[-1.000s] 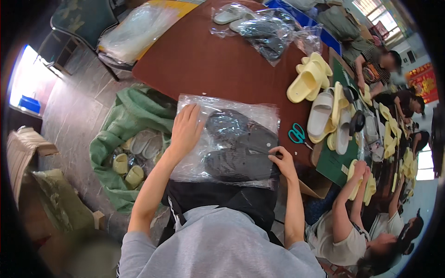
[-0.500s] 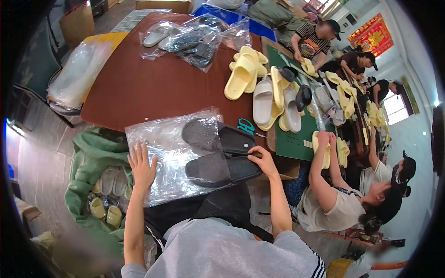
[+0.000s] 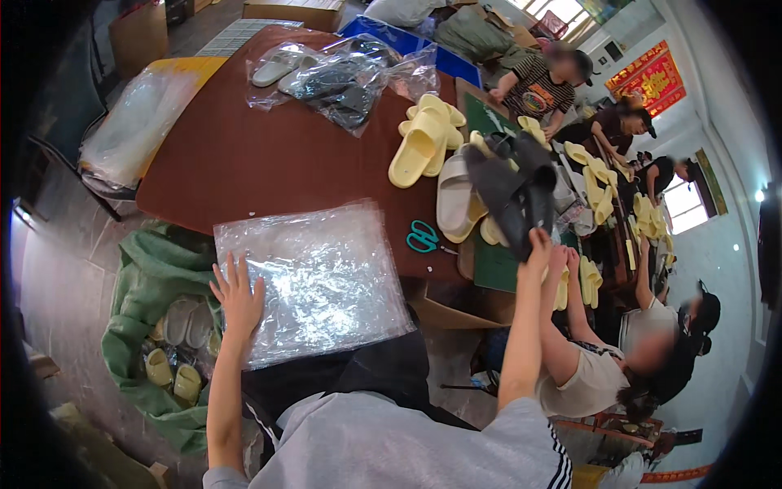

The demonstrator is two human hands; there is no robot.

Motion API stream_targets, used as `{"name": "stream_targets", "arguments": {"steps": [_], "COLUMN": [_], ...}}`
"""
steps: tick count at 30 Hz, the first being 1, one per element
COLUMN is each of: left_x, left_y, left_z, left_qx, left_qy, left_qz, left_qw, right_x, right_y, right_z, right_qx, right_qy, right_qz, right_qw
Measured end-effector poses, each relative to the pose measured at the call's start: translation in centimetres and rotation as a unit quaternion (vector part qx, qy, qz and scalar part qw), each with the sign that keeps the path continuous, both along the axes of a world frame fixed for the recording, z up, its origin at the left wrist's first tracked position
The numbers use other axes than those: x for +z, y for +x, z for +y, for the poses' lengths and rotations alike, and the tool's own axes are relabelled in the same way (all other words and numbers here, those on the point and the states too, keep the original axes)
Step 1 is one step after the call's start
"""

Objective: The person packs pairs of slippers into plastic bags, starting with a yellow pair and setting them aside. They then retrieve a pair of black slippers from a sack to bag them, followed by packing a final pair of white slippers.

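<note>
While both arms reach out from the lower edge, the scene reads as follows
Left hand (image 3: 239, 297): flat, fingers spread wide, palm pressing the near-left corner of the stack of clear plastic bags (image 3: 314, 277); grips nothing
Right hand (image 3: 539, 244): raised to the right, well apart from the bags, fingers closed on the heels of a pair of dark grey slippers (image 3: 515, 189)
Dark grey slippers: held up in the air, soles together, toes pointing far-left, above the right part of the counter (image 3: 244, 159)
Clear plastic bags: lying flat at the near edge of the brown counter, overhanging toward the person's lap
Scissors (image 3: 423, 237): teal handles, on the counter just right of the bags
Yellow slippers (image 3: 423, 138): piled far-right of the bags, with pale ones beside them
Bagged slippers (image 3: 338, 73): at the far end of the counter, several dark and light pairs in clear wrap
Green sack (image 3: 159, 326): on the floor to the left, open, pale and yellow slippers inside
Other people: seated along the right side, another person's arm just beside the right hand
</note>
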State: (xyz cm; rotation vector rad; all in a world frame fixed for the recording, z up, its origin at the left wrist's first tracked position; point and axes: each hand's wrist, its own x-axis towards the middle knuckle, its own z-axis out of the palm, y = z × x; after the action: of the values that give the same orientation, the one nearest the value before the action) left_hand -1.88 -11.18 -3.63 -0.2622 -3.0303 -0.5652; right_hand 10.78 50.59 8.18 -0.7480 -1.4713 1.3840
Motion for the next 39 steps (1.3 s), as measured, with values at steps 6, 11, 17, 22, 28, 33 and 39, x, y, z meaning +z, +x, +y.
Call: {"name": "stream_targets", "arguments": {"steps": [6,11,17,22,28,33,39], "left_x": [-0.3,1.1,-0.3,-0.1,-0.5,-0.9,-0.5], "left_y": [-0.5,-0.4,0.0,0.2,0.1,-0.2,-0.3], "left_z": [0.5,0.4,-0.8,-0.6,-1.7,-3.5,-4.2], "left_qx": [-0.001,0.017,0.053,0.054,0.091,0.114,0.115], "left_qy": [0.029,0.036,0.075,0.039,0.136,0.249,0.348], "left_qz": [-0.005,-0.020,-0.028,-0.015,-0.014,-0.063,-0.101], "left_qw": [1.000,0.999,0.995,0.998,0.986,0.960,0.925], "right_x": [6.5,3.1,-7.6,-11.1,-11.0,-12.8,-11.4], "right_y": [-8.0,-9.3,-5.1,-4.3,-4.3,-2.4,-3.6], "right_z": [5.6,-5.1,-25.2,-28.8,-27.5,-25.2,-28.5], "right_qx": [0.140,0.082,0.398,0.370,0.310,0.276,0.363], "right_qy": [-0.132,0.198,0.283,0.278,0.242,0.135,0.014], "right_qz": [0.038,-0.153,-0.320,-0.352,-0.314,-0.390,-0.340], "right_qw": [0.981,0.965,0.812,0.814,0.864,0.868,0.867]}}
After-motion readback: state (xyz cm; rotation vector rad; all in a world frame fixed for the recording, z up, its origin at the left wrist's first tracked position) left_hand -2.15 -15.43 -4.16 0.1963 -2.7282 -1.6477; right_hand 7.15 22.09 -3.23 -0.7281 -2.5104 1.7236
